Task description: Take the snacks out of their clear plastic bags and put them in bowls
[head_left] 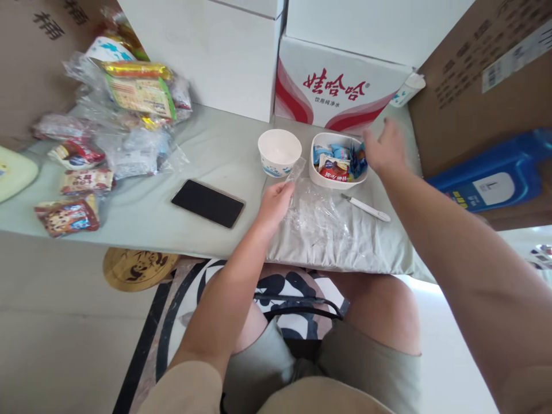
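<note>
My left hand (276, 202) is closed, pinching a small clear plastic wrapper (298, 168) just in front of a white paper cup (280, 150) with a blue print. My right hand (385, 148) is slightly blurred, thumb and fingers apart with nothing visible in them, at the right side of a white square bowl (338, 184). Inside that bowl lie several packaged snacks, among them a red packet (334, 168) and blue ones. Crumpled clear plastic (317, 213) is spread on the cloth between my arms. A white-handled knife or cutter (366, 208) rests below the bowl.
A black phone (207, 203) lies left of my left hand. Several snack packets in clear bags (133, 144) are heaped at the far left. White and brown cartons (340, 86) wall the back. Another paper cup (407, 91) and a blue bottle (495, 169) are at right.
</note>
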A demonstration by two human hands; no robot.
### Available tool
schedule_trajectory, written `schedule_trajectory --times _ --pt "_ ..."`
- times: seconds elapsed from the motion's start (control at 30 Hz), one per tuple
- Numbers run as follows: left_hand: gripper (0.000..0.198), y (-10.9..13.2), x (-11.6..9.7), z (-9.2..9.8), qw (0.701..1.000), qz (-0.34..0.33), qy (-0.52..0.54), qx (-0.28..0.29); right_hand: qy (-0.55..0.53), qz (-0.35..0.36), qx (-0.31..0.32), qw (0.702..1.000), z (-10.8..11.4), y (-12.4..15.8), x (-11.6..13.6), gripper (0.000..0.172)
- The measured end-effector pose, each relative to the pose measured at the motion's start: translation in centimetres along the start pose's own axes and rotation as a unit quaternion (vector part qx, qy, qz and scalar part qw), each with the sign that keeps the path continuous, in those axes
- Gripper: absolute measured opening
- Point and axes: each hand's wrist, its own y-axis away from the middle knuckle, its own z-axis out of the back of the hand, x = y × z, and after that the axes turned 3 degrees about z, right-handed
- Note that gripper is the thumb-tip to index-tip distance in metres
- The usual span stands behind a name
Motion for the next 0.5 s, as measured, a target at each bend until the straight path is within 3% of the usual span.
schedule_trajectory --times 0.03,0.1,0.13,0.2,0.23,0.27,0.33,0.43,0.5 --pt "0.038 0.1 -0.1 0.2 1.0 -0.005 -0.007 -0.006 -0.042 0.051 -0.045 0.997 0.6 1.2 -0.3 0.056" --pt "0.037 0.3 -0.1 0.5 0.999 -0.017 -0.024 -0.015 -0.102 0.172 -0.038 0.979 1.7 5.1 -1.2 0.041" --pt "0.037 0.3 0.0 0.7 0.999 -0.023 -0.035 -0.017 -0.114 0.217 0.005 0.97 2.0 7.5 -1.9 0.037" --pt "0.037 0.2 0.4 1.1 0.997 -0.032 -0.064 -0.017 -0.152 0.376 0.153 0.901 2.2 12.7 -3.5 0.048" --pt "0.035 0.1 0.7 1.3 0.996 -0.037 -0.083 -0.019 -0.148 0.42 0.188 0.876 2.1 15.2 -4.3 0.054" --pt "0.032 -0.1 1.0 1.5 0.993 -0.045 -0.106 -0.028 -0.124 0.436 0.203 0.868 1.9 17.3 -5.1 0.061" --pt "0.022 -0.1 1.6 1.7 0.98 -0.081 -0.165 -0.08 -0.069 0.423 0.208 0.879 1.1 20.5 -6.6 0.056" --pt "0.053 0.9 1.9 1.7 0.926 -0.19 -0.278 -0.172 -0.041 0.365 0.173 0.914 0.0 22.8 -8.0 0.028" --pt "0.064 2.3 1.6 1.5 0.885 -0.279 -0.355 -0.112 -0.05 0.336 0.145 0.929 -0.6 23.2 -8.4 0.021"
